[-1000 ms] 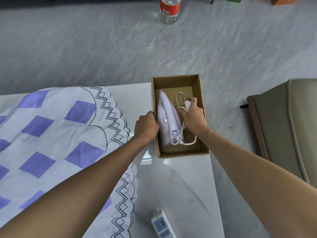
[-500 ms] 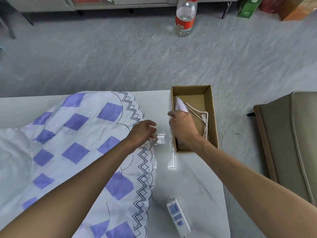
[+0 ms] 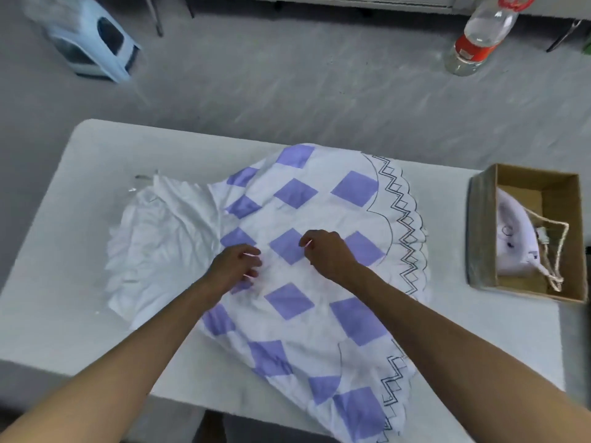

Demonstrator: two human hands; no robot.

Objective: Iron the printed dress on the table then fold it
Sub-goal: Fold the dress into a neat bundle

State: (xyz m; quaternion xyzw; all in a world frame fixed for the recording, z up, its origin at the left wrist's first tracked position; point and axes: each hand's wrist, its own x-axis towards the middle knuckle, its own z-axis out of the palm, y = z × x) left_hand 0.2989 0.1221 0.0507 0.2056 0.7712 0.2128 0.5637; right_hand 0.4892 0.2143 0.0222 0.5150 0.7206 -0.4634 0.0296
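Observation:
The printed dress, white with purple diamonds and a black zigzag hem, lies crumpled across the white table; its plain white top points left. My left hand and my right hand sit side by side on the middle of the skirt, fingers loosely curled, nothing plainly gripped. The white iron lies with its braided cord in an open cardboard box at the table's right end, well away from both hands.
On the grey floor beyond the table stand a clear water bottle with a red label, far right, and a tipped light-blue plastic stool, far left. The dress hem hangs over the table's near edge.
Both hands have left the box and moved left onto the middle of the dress. The view has swung left, so the box now sits at the right edge.

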